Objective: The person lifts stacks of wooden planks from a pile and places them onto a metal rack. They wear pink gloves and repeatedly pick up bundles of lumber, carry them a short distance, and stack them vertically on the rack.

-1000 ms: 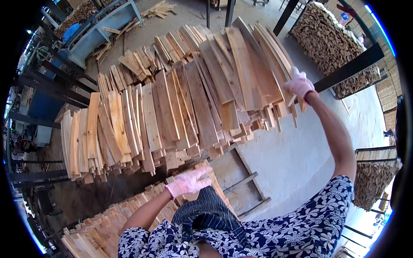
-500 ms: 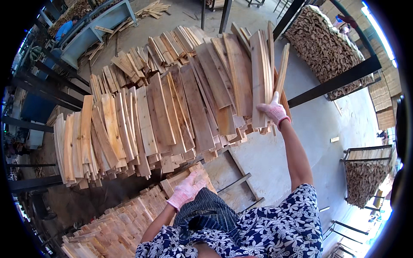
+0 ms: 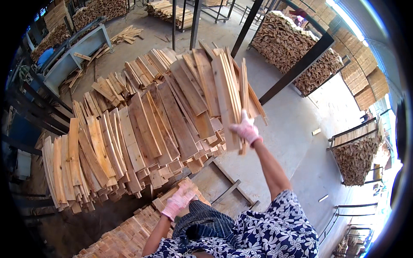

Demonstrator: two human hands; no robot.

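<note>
My right hand (image 3: 246, 130), in a pink-and-white glove, grips a bunch of long thin wooden slats (image 3: 224, 96) by their near ends. The bunch stands tilted at the right end of a long, wide pile of wooden boards (image 3: 148, 129), partly over the pile's edge. My left hand (image 3: 178, 202), gloved alike, is low in front of me with fingers loosely apart and nothing visible in it. Just beside it lies a lower stack of shorter wood pieces (image 3: 124, 236); whether the hand touches it I cannot tell.
Dark metal posts (image 3: 297, 71) rise behind and right of the pile. Loaded wood racks (image 3: 297, 51) stand at the far right, another rack (image 3: 355, 157) nearer. A metal frame (image 3: 230, 189) lies on the floor by my knees. A blue-grey machine (image 3: 77, 58) stands far left.
My view has swung to the right, so the pile sits further left. My right hand has lifted the slats somewhat away from the pile's right end. My left hand stays low by the short pieces.
</note>
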